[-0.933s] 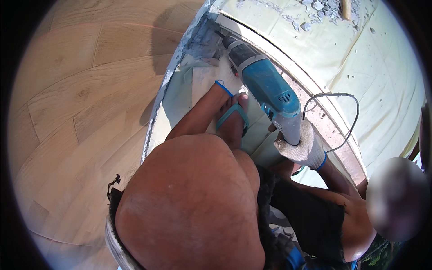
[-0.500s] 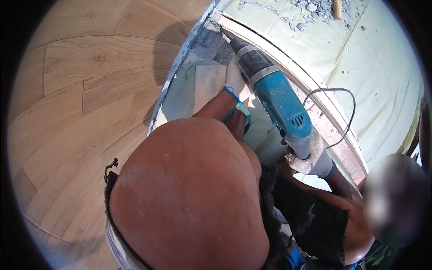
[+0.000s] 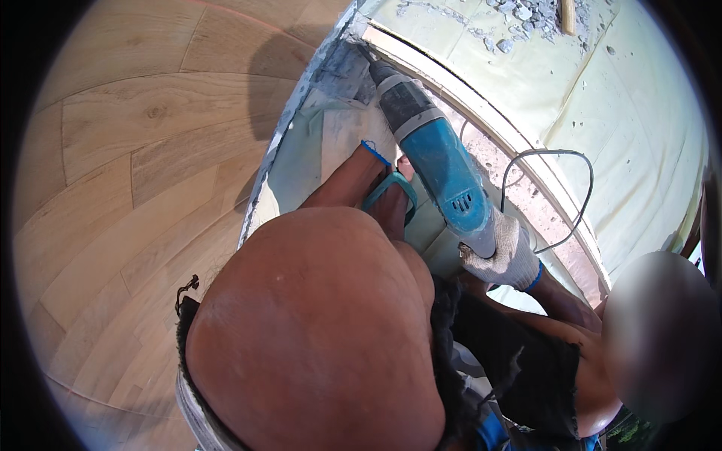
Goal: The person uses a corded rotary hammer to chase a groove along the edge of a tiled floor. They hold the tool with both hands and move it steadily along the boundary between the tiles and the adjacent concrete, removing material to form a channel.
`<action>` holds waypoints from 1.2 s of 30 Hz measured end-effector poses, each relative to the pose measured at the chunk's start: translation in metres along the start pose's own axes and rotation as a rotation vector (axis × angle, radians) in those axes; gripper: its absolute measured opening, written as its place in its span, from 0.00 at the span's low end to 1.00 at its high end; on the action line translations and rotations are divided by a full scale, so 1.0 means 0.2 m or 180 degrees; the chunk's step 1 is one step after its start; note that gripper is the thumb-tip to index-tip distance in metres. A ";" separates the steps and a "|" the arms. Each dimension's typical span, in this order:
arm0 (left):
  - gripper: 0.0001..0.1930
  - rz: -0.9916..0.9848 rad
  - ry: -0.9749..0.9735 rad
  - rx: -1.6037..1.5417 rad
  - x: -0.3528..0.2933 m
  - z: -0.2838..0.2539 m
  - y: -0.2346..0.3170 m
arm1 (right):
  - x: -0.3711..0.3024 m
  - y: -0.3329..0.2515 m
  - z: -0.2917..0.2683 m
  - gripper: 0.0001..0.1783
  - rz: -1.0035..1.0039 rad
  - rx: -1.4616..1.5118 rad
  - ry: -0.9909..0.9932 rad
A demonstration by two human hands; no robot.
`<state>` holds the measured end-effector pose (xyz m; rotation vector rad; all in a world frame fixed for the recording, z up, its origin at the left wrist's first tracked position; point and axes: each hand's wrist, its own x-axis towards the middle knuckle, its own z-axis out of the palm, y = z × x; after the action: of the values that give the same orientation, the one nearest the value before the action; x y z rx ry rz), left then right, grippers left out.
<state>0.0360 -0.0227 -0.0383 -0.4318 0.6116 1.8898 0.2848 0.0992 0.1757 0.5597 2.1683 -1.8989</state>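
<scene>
Wood-grained planks [image 3: 143,150] lay left of a rounded teal drill [image 3: 444,169], slanted along a pale ledge [image 3: 470,95].
The gloved left hand [image 3: 380,134] was half-hidden behind its dark front, grip impossible to tell; the knit-gloved right hand [image 3: 505,258] clasped its grey handle, near creased sheeting [image 3: 639,150].

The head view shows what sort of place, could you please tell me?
Probably a building or renovation site: there is a teal power drill, grey rubble scattered on pale sheeting, and wood-look flooring alongside.
</scene>
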 end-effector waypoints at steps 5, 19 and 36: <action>0.26 -0.0451 -0.0472 -0.0508 -0.02 0.02 0.15 | 0.15 -0.03 -0.01 0.29 0.0047 0.0010 -0.0243; 0.26 0.0367 0.0012 0.1160 0.09 -0.44 -0.09 | 0.02 -0.07 -0.01 0.23 -0.0282 -0.0112 -0.0114; 0.28 0.0930 -0.0985 0.3593 0.12 -0.49 -0.09 | 0.04 -0.02 0.01 0.27 -0.0001 -0.0087 -0.0070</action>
<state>0.0457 -0.0572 -0.1340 0.6919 1.4249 1.5120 0.2765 0.0988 0.1755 0.5311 2.1774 -1.8637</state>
